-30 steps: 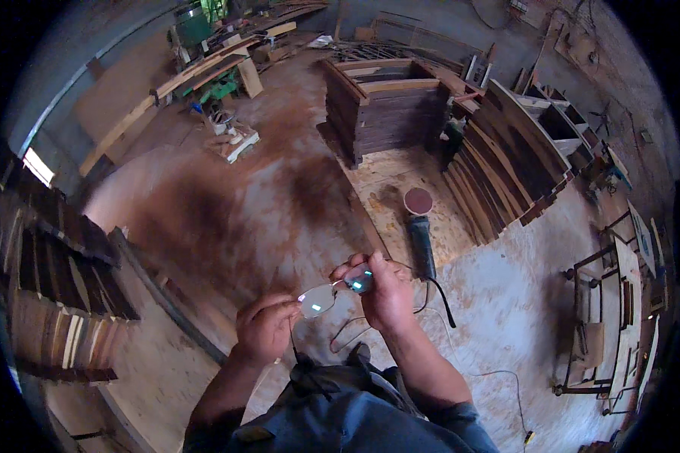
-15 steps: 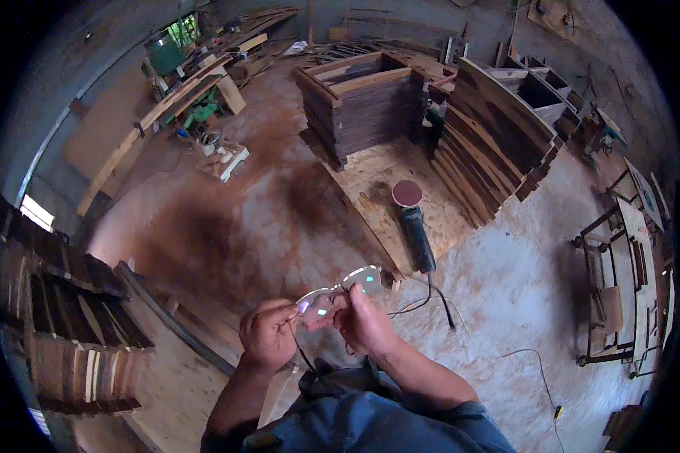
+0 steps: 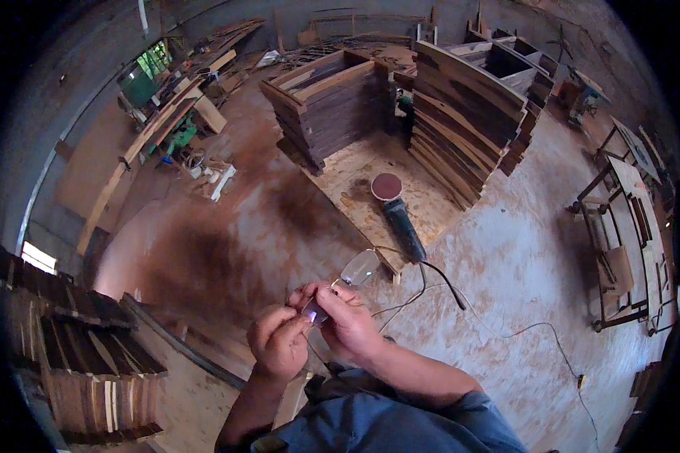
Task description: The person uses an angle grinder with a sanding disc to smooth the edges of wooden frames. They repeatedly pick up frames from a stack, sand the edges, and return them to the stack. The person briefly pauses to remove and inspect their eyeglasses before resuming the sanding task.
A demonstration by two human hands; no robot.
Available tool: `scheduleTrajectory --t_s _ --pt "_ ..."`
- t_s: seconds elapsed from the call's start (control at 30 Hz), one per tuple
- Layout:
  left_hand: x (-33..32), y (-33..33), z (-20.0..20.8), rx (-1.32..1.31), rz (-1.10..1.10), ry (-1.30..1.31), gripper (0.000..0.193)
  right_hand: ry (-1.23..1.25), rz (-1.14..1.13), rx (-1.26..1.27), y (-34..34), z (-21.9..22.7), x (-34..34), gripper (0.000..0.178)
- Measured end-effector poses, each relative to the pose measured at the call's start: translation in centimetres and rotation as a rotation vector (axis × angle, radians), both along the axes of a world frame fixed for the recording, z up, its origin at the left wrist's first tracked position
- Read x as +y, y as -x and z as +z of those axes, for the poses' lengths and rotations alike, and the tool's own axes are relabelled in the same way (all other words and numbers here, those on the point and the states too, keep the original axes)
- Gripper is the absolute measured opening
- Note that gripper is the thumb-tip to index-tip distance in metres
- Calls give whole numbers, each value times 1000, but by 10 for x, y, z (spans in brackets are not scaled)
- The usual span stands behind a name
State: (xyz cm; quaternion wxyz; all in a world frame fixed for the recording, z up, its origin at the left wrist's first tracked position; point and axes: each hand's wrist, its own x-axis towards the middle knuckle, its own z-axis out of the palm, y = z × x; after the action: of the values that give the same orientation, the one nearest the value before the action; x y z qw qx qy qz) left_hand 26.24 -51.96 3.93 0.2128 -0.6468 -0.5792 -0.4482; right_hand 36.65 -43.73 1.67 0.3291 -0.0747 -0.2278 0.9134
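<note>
A pair of eyeglasses [image 3: 360, 267] with clear lenses is held in front of my body, its frame slanting up to the right. My left hand [image 3: 279, 340] is closed, its fingers pinching the glasses near the left lens. My right hand [image 3: 345, 321] is closed round the middle and the left lens, thumb on top, partly covering them. The right lens sticks out free beyond my fingers. Just past the glasses, a corded angle grinder with a round reddish sanding disc [image 3: 386, 186] lies on a wooden board [image 3: 347, 208].
Stacked dark planks form a box-like pile [image 3: 332, 113] and a curved pile [image 3: 465, 113] on the board. More planks [image 3: 102, 377] stand at the lower left. A metal-framed rack [image 3: 619, 249] stands at the right. A power cord [image 3: 521, 330] trails over the dusty floor.
My right fingers have moved left along the glasses and now cover the left lens. The glasses have tilted more steeply. The view has shifted, moving the grinder and plank piles slightly left.
</note>
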Motion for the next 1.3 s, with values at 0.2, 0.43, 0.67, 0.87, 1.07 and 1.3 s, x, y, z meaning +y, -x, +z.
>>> scheduleTrajectory --t_s 0.2,0.43,0.67,0.87,1.07,1.3 --pt "-2 1 6 127 2 -13 20 167 97 -29 -2 12 -7 24" --pt "-6 2 -5 53 47 -49 22 132 221 -176 -2 -7 -18 16" --pt "-7 0 -6 -79 -92 30 23 147 417 -111 -14 -13 -3 17" --pt "-10 -6 -4 -147 -135 47 24 -41 580 -151 -33 8 20 17" --pt "-20 11 -11 -217 -43 -26 26 -305 571 -531 -49 5 26 22" --pt "-18 7 -9 -55 9 -20 24 -140 182 -340 -19 8 -5 17"
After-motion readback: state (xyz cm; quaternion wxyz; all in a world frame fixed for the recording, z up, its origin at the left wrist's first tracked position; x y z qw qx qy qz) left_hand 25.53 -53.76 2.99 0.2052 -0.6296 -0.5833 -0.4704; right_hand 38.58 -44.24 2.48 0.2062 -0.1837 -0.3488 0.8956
